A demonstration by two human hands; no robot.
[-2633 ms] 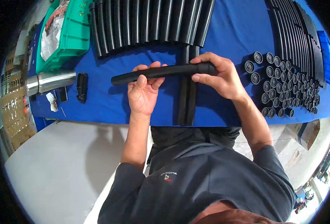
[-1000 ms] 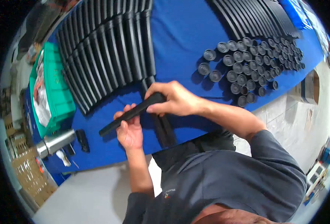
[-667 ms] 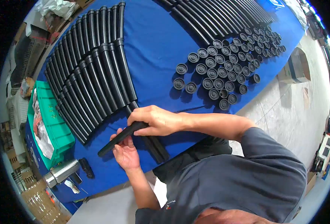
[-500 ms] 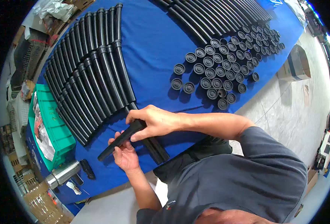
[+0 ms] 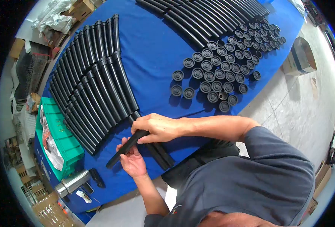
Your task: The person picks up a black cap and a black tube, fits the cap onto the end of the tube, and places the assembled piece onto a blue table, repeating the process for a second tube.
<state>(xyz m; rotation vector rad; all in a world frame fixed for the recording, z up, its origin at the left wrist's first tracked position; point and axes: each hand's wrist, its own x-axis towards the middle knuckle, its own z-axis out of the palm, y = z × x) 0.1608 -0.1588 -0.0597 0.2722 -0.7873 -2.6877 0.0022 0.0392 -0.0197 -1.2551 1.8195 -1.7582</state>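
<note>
My right hand (image 5: 158, 128), palm down, is closed round the upper end of a short black bar-like piece (image 5: 121, 153). Below it my left hand (image 5: 135, 163) is turned palm up, its fingers curled behind the same piece and its thumb at the near side. The piece slants down to the left. Under my right hand lies a longer dark tube (image 5: 160, 154), partly hidden. Just beyond my hands, black tubes with collared ends (image 5: 109, 89) lie side by side in two overlapping rows on the blue cloth (image 5: 152, 83).
Many round black caps (image 5: 215, 73) stand on the right, below another row of black tubes (image 5: 197, 20). At the left are a green crate (image 5: 61, 140) with bagged items, a metal cylinder (image 5: 73, 183) and a small black object (image 5: 96, 178). A cardboard box (image 5: 302, 56) is on the floor.
The view has shifted slightly, so most things appear moved within it. Both hands keep their hold on the black piece, with little change in their pose.
</note>
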